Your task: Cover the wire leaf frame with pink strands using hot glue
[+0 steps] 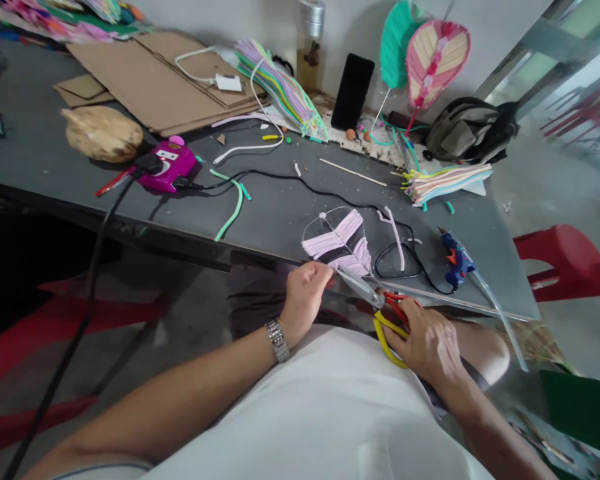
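My right hand (425, 337) grips scissors (363, 288) with one red and one yellow handle; their blades point left and away from me. My left hand (307, 293), closed in a pinch, meets the blade tips at the table's front edge. At its fingertips is the lower edge of a pale pink pipe-cleaner piece (333, 245), a thin wire outline partly filled with slanted fuzzy strips. The exact bit between the fingertips is mostly hidden. Right of this piece lies a loose pale pink pipe cleaner (395, 238).
A blue glue gun (457, 260) lies at the right, its black cord running to a magenta power socket (167, 165). Behind are pipe-cleaner bundles (447, 182), a phone (353, 92), cardboard (150, 80) and two finished leaf shapes (437, 63). A red stool (565, 260) stands right.
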A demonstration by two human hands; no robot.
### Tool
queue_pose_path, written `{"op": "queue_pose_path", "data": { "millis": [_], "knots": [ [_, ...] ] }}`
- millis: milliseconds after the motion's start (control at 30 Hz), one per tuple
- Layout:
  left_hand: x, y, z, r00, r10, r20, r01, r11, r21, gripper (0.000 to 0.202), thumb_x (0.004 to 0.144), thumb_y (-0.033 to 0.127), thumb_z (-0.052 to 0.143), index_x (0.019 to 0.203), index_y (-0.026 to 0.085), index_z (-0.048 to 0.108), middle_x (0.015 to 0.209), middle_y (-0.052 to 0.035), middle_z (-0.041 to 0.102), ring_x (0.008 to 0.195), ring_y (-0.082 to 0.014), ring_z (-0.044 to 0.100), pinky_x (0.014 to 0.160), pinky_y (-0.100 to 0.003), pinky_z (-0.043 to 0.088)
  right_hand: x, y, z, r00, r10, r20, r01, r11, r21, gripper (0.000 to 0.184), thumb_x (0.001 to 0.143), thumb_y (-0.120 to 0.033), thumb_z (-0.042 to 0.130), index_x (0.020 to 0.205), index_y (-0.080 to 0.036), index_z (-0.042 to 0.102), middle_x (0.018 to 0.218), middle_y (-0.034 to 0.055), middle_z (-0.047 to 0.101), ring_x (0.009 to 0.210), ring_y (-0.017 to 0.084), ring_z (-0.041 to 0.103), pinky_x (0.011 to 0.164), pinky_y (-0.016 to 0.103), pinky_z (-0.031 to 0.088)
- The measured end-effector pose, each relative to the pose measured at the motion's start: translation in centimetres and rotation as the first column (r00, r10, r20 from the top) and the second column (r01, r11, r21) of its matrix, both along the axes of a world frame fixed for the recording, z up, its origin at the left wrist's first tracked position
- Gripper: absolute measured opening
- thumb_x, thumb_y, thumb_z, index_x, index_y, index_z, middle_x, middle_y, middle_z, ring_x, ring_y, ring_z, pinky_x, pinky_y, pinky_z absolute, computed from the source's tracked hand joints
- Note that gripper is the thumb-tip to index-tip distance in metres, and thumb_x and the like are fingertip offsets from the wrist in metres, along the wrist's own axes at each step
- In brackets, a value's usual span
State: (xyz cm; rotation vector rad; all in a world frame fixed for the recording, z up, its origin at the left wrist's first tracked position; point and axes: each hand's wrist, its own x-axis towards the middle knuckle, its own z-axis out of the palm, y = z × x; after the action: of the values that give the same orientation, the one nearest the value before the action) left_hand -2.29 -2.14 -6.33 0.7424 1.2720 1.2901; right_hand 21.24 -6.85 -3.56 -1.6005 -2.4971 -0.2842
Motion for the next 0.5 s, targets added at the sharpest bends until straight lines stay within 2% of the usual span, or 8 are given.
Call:
{"op": "queue_pose_path", "data": {
  "millis": [100,200,500],
  "knots": [
    [-0.1,0.5,-0.1,0.999,0.017,0.037,-0.016,0.999,-0.031,0.026,0.078,0.041,0.066,0.071,0.016,0.071,0.060,-0.0021,0.068,0.059,-0.0161,0.062,0.061,-0.027,0.048,0.1,-0.2,0.0,1.000,-0.015,0.009,0.015,1.000,0.003,0.039,0.098,-0.055,0.050,0.090,-0.019,0.064,0.062,0.0037,0.068,0.053,0.020,0.060,0.059,0.032,0.034],
    [-0.2,0.8,-0.4,0.998,0.012,0.055,-0.008,0.998,-0.070,0.026,0.075,0.042,0.069,0.067,0.016,0.069,0.059,-0.0022,0.067,0.055,-0.0154,0.061,0.054,-0.026,0.047,-0.1,-0.6,-0.1,0.999,-0.034,0.026,0.033,0.999,0.027,0.042,0.099,-0.056,0.049,0.086,-0.019,0.063,0.062,0.0039,0.067,0.051,0.019,0.058,0.059,0.032,0.032],
    [0.0,0.4,-0.7,0.999,0.004,0.034,-0.003,1.000,-0.021,0.023,0.077,0.036,0.069,0.064,0.017,0.068,0.056,0.0000,0.064,0.050,-0.0130,0.059,0.051,-0.024,0.044,-1.0,-0.9,0.6,0.998,-0.028,0.057,0.025,0.998,0.053,0.044,0.101,-0.056,0.048,0.083,-0.020,0.063,0.060,0.0031,0.065,0.051,0.018,0.055,0.060,0.033,0.031]
  ]
}}
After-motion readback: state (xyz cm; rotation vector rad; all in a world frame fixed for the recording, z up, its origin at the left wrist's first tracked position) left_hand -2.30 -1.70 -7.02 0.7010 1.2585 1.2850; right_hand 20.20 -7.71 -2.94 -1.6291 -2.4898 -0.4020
